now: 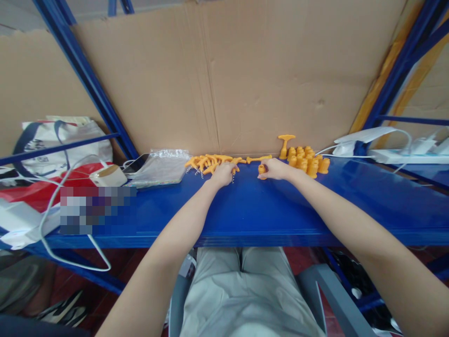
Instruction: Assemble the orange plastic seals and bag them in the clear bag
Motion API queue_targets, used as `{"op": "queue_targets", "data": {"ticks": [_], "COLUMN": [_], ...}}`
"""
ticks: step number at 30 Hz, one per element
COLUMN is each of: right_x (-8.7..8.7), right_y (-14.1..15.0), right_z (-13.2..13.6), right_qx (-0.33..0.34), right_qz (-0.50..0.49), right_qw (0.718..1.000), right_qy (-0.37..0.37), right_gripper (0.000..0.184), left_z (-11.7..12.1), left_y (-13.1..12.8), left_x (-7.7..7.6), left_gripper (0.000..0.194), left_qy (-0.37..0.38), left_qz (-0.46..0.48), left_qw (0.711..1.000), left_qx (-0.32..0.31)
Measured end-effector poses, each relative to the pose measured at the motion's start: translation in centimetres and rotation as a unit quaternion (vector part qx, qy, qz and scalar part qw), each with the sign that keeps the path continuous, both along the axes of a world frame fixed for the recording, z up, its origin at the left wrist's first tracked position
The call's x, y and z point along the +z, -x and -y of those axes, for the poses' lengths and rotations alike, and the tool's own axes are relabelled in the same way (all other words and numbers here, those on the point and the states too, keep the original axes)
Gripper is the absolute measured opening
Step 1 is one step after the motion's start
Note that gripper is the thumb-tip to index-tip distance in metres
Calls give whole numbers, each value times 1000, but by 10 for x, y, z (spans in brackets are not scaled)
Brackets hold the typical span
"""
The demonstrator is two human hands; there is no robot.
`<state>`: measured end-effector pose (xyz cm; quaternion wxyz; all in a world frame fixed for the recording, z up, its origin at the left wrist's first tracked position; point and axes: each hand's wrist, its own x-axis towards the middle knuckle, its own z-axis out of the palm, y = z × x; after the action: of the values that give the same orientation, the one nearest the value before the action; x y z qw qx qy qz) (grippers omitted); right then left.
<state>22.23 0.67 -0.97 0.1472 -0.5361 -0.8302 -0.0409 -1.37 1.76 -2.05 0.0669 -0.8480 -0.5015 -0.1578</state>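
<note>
My left hand (223, 174) rests on the blue shelf (266, 210) with its fingers curled over a small metal spring and an orange T-shaped piece at the edge of a pile of orange T-shaped pieces (206, 162). My right hand (275, 169) is closed around a small orange cap (261, 170), held just above the shelf. To its right stands a cluster of several orange caps (307, 160), and one assembled orange T-piece (286, 145) stands upright behind them. Another orange T-piece (258, 159) lies flat between my hands.
A clear plastic bag (162, 166) and a phone (135, 164) lie left of the pile. Further left are a white charger (107, 175), cables and a cloth bag (58, 145). A power strip (403, 154) sits at the right. Cardboard lines the back, and blue rack posts stand at both sides.
</note>
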Motion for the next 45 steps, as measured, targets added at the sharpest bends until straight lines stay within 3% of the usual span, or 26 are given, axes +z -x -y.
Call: {"op": "queue_targets", "data": {"ticks": [6,13,22,28,34,41,45], "right_x": [-1,-1,5,4,-4,-13,-17], "right_y": [0,-2,-5,-6,2,9,6], "right_z": [-4,-4,7,4,0,-1,-6], "right_qx": [32,19,12,18,43,100,115], "right_qz": [16,36,38,32,2,-22,-41], "right_qw": [999,999,998,998,999,995,992], "right_qy": [-3,3,58,53,26,7,-18], "right_gripper": [14,18,20,20,20,22,24], "left_z": [3,5,-1,7,14,3,-2], "left_y": [-3,-7,-3,3,6,8,7], "left_x": [-1,1,-6,6,16,11,8], "left_gripper": [38,25,22,38,45,30,29], "left_qy": [-26,-59,-3,-27,62,76,102], "left_qz": [0,12,-23,-60,-103,-24,19], "left_qw": [999,998,997,998,989,997,994], "left_qx": [-24,-36,-78,-3,91,-7,-22]}}
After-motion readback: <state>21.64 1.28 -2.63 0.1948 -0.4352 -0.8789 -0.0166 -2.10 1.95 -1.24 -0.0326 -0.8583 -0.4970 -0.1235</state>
